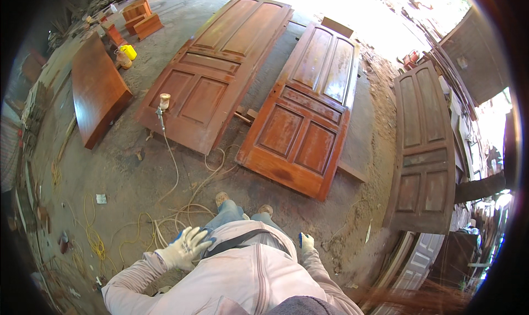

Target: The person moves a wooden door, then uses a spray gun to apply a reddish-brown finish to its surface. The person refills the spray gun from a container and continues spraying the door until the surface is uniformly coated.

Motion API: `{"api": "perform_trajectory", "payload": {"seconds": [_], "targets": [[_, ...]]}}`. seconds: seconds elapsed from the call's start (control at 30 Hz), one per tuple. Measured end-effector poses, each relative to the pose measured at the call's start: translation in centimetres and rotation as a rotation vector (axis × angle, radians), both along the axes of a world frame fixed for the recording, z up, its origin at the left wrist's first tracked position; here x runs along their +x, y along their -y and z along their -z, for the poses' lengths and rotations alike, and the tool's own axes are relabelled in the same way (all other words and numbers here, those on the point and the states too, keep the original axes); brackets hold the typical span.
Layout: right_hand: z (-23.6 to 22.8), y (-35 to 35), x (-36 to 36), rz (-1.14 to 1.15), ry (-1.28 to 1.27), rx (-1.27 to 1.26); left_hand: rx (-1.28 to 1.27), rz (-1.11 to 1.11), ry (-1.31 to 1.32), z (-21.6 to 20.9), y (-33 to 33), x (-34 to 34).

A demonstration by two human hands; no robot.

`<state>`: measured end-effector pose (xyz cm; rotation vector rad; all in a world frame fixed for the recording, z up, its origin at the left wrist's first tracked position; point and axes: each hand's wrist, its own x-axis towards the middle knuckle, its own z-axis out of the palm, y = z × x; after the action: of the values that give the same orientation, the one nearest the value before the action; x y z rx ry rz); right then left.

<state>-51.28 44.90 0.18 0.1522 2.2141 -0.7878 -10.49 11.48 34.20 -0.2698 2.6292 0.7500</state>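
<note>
I stand on a concrete floor looking down at my own body. My left hand [186, 248], in a white and blue work glove, hangs beside my hip with fingers spread and holds nothing. My right hand [306, 242], also gloved, is at my right side; only part of it shows and its grip cannot be made out. In front of my feet lie two reddish varnished panel doors, a left door [217, 67] and a right door [306, 108]. A spray gun [163, 107] with a small cup rests on the left door's near corner, its hose [175, 172] trailing toward me.
A third, duller door [424, 144] lies at the right. A curved varnished panel [96, 89] sits at the left, with a yellow container [128, 52] and wooden boxes [142, 18] behind. Yellow cord [93, 235] and coiled hoses lie by my feet. Timber stacks line the edges.
</note>
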Motion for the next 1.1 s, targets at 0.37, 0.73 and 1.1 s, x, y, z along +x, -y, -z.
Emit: {"api": "perform_trajectory", "payload": {"seconds": [0.37,0.73,1.1], "targets": [[-0.3,2.0,4.1,-0.061,0.036,0.178,0.030,0.226,-0.341,3.8,4.8,-3.0],[-4.3,11.3,1.1,-0.183,-0.110,-0.031,0.110,0.188,-0.478,6.8,5.9,-1.7],[-4.7,10.1,2.5,-0.201,-0.107,0.050,0.065,0.194,-0.529,8.0,7.3,-0.9]]}}
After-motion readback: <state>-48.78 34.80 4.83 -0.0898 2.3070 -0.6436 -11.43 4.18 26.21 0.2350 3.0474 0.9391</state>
